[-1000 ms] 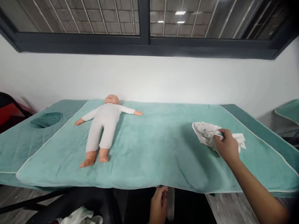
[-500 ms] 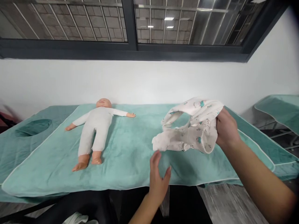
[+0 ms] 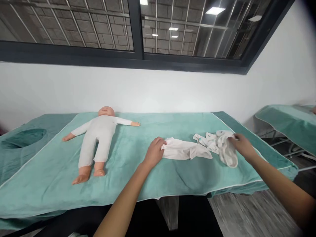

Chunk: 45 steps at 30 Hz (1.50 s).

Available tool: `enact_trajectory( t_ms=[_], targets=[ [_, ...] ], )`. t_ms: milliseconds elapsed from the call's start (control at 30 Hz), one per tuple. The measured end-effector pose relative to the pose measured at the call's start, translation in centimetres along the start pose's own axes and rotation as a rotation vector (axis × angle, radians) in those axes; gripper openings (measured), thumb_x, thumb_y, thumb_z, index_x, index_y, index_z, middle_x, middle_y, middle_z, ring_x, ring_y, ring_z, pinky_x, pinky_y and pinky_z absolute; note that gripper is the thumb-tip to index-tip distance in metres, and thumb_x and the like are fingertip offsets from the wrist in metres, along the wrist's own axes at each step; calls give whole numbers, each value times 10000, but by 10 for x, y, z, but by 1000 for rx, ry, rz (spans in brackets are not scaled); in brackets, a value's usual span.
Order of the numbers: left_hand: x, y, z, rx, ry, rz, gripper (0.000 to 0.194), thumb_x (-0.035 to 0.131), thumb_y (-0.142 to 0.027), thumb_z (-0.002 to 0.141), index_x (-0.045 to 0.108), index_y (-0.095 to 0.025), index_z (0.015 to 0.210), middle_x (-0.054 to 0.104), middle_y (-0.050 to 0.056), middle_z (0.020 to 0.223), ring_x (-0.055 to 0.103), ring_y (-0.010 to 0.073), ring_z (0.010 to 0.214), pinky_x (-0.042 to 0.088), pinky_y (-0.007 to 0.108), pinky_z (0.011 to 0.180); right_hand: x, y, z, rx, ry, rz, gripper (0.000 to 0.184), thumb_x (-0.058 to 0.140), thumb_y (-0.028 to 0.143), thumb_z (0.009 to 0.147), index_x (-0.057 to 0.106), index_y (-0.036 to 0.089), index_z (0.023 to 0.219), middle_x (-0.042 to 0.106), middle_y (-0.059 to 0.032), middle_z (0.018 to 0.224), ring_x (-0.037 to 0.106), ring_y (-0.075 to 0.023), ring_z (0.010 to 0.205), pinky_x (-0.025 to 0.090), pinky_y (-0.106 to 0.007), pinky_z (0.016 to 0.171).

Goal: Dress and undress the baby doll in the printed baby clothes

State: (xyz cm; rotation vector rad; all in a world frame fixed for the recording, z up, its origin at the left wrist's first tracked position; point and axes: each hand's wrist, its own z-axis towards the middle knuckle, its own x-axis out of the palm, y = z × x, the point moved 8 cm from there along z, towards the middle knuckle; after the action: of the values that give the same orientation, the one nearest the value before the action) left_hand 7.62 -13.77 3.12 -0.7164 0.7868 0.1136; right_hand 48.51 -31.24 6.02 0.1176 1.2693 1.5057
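Note:
My left hand [image 3: 155, 153], fingers closed, grips the left end of a plain white baby garment [image 3: 182, 149] lying lengthwise on the green bed cover. Off to the right, my right hand [image 3: 243, 146] pinches a crumpled white baby garment with a small coloured print [image 3: 226, 148]; part of it is raised and part rests on the cover. The plain and printed cloths meet in the middle, and I cannot tell whether they are joined. On the left a baby doll [image 3: 100, 136] in a white suit lies on its back, arms spread, touched by neither hand.
The green bed cover [image 3: 138, 181] spans a massage bed with a face hole [image 3: 23, 138] at its left end. Behind stand a white wall and a dark window frame [image 3: 98, 57]. Another green-covered bed [image 3: 288, 120] is at the right, with part of a person's hand [image 3: 314, 110] at the picture's edge.
The raised cloth has come down onto the bed and spread out sideways. My left hand, open before, has moved up and closed on its plain white end; my right hand still holds the printed part, lower now.

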Motion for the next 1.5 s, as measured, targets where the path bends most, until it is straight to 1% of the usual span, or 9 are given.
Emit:
enact_trajectory(
  t_ms=[133, 267, 433, 633, 833, 1167, 1300, 1400, 1500],
  targets=[
    [-64, -32, -10, 202, -276, -99, 234, 432, -7, 809, 570, -189, 860, 609, 63, 1054, 582, 172, 1024, 488, 333, 890, 56, 10, -38, -32, 449, -280, 233, 818, 267, 505, 664, 201, 667, 689, -75, 692, 614, -253, 608, 447, -369, 627],
    [-98, -56, -18, 240, -390, -174, 167, 436, -51, 886, 500, -202, 856, 627, 59, 1166, 599, 163, 1094, 494, 347, 915, 122, 120, -78, -397, 559, -366, 492, 687, 440, 793, 616, 280, 1253, 611, -101, 1348, 616, -323, 1130, 473, -407, 874],
    [-126, -49, -40, 187, -419, -84, 212, 442, -16, 843, 494, -206, 921, 628, 44, 1112, 608, 160, 1046, 500, 338, 889, 184, 225, -102, -565, 710, -161, 209, 532, 271, 916, 688, 300, 1051, 740, 2, 1049, 676, -239, 930, 459, -315, 750],
    [-185, -26, -76, -89, -558, 104, 273, 512, -79, 808, 561, -199, 1048, 568, 39, 1053, 566, 188, 1033, 485, 343, 912, 163, 272, -87, -546, 459, 69, 247, 470, 217, 930, 696, 258, 1018, 745, 9, 974, 673, -200, 858, 445, -285, 747],
    [-190, -26, -82, -427, -340, -298, 456, 744, -269, 743, 582, -266, 1169, 615, 10, 1024, 608, 165, 843, 503, 263, 652, 111, 314, -94, -705, 247, 161, 229, 496, 192, 928, 708, 246, 997, 743, 8, 971, 672, -167, 882, 452, -254, 758],
    [-262, -113, -15, 119, -888, 240, 169, 692, -81, 774, 670, -191, 901, 626, -13, 880, 589, 124, 837, 470, 297, 803, 113, 284, -129, -120, 652, 778, 249, 596, 420, 932, 653, 204, 822, 575, 15, 742, 511, -114, 652, 406, -232, 585],
    [-227, -171, 47, 398, -711, 341, 116, 652, -206, 860, 628, -187, 972, 664, 1, 966, 611, 159, 965, 483, 334, 897, 142, 262, -182, 274, 725, 1116, 186, 649, 413, 899, 679, 237, 950, 652, -3, 880, 577, -145, 792, 466, -256, 696],
    [-132, -197, 72, 497, -314, 465, 203, 470, -305, 978, 617, -220, 1090, 649, 12, 1145, 591, 192, 1091, 454, 398, 973, 169, 242, -233, 464, 694, 1202, 272, 687, 428, 856, 680, 252, 1064, 687, -43, 1058, 613, -213, 1004, 495, -322, 843],
    [-23, -198, 33, 794, 110, 480, 248, 483, -225, 971, 607, -222, 1186, 614, 61, 1291, 508, 234, 1275, 298, 497, 1145, 194, 195, -300, 675, 692, 1127, 395, 680, 519, 830, 666, 229, 1097, 667, -90, 1164, 603, -263, 1110, 501, -379, 892]
  ],
)
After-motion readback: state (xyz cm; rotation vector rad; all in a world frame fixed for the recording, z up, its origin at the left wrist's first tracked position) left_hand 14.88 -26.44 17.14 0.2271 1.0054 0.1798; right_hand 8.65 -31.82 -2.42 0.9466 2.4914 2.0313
